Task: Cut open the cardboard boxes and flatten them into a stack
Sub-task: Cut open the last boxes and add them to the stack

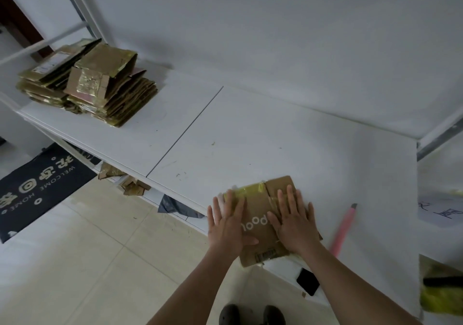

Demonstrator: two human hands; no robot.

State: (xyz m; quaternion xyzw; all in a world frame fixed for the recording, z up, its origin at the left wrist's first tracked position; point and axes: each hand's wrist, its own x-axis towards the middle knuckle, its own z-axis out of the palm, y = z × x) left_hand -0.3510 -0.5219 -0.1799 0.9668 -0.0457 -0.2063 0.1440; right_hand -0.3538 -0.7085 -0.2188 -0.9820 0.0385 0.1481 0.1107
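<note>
A small brown cardboard box (259, 209) with yellowish tape lies flattened at the near edge of the white table (250, 136). My left hand (228, 220) presses flat on its left part with straight fingers. On its right part my right hand (294, 220) presses down the same way. A pink utility knife (344, 227) lies on the table just right of my right hand, blade end pointing away. At the far left of the table sits a stack of flattened boxes (87, 81).
A black phone (307, 281) lies at the table's front edge below the box. Cardboard scraps (132, 187) sit under the table. A dark welcome mat (40, 184) covers the tiled floor on the left. Behind the table is a white wall.
</note>
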